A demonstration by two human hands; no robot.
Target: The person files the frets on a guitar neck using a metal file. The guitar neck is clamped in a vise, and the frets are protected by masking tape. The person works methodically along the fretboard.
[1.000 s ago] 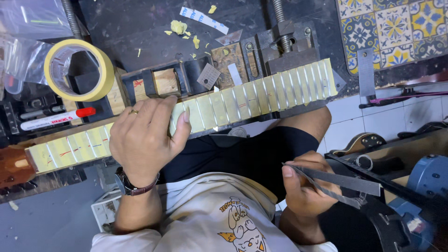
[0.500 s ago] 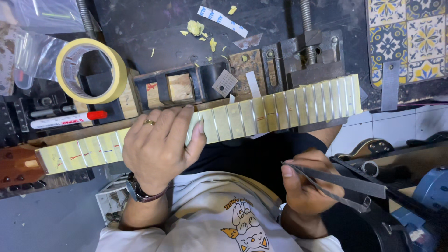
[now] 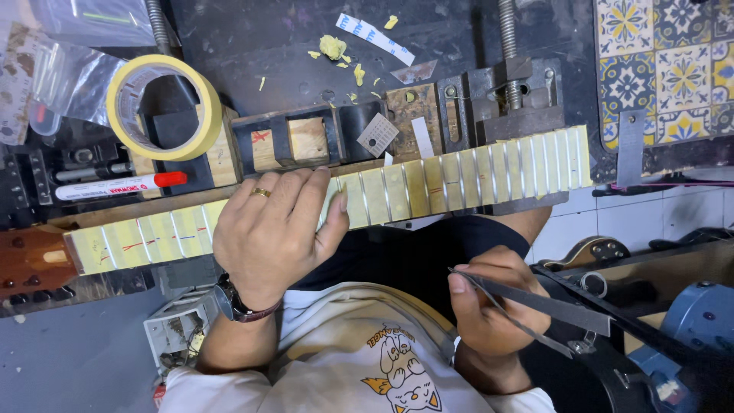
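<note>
A guitar neck [image 3: 459,180] lies across the bench, its fretboard covered in yellow masking tape with the metal frets showing between strips. My left hand [image 3: 274,229] rests flat over the middle of the neck, a ring on one finger and a watch at the wrist. My right hand [image 3: 489,306] is lower right, away from the neck, gripping a flat grey metal file [image 3: 547,304] that points right.
A roll of yellow masking tape [image 3: 162,107] and a red-capped marker [image 3: 122,186] sit at the upper left. A metal vise [image 3: 514,95] and wooden blocks [image 3: 284,141] stand behind the neck. Tape scraps [image 3: 336,50] litter the dark bench. Patterned tiles [image 3: 664,61] are at upper right.
The view has drifted so the neck sits further right in the frame. My left hand stays on the neck and my right hand keeps hold of the file.
</note>
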